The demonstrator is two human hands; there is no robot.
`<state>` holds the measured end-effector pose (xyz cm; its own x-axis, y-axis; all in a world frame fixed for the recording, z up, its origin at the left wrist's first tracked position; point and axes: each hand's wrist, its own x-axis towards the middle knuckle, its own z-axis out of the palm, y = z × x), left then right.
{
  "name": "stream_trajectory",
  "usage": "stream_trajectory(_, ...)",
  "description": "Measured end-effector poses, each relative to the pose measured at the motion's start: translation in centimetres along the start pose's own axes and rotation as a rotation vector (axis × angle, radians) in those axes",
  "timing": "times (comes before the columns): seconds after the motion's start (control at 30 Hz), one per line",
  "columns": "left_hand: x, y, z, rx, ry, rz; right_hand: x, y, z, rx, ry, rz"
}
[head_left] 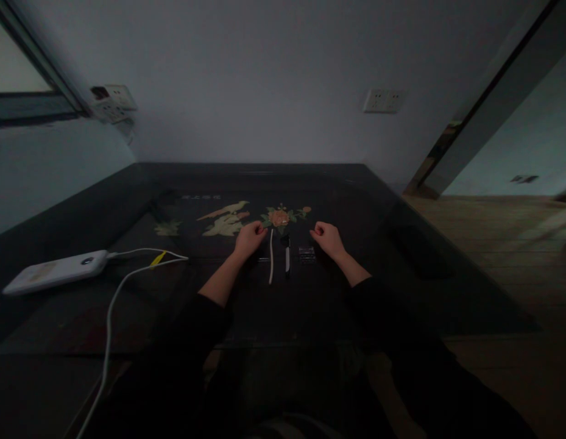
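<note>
Both my hands rest on a dark table (pixel 337 317) painted with birds and flowers. My left hand (pixel 248 238) is a loose fist, its fingers curled, empty as far as I can see. My right hand (pixel 328 238) is curled the same way, with nothing visible in it. Between them lie a thin white strip (pixel 271 264), a small dark tool with a white blade (pixel 287 257) and a small shiny metal part (pixel 306 253). The white strip lies just right of my left hand. The metal part lies just left of my right wrist.
A white power bank (pixel 56 271) lies at the table's left side, with a white cable (pixel 109 317) running off the front edge and a yellow tag (pixel 157 258) on it. Wall sockets (pixel 383 100) sit on the back wall. A wooden floor (pixel 502 244) opens to the right.
</note>
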<state>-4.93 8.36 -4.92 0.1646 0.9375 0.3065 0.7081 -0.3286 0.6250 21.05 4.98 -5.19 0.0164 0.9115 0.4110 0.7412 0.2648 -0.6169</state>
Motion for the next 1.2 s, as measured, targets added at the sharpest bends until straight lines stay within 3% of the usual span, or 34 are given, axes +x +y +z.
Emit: stream_trajectory(1.2, -0.11, 0.08, 0.05, 0.028, -0.019, 0.005, 0.05, 0.29, 0.11, -0.010, 0.001, -0.012)
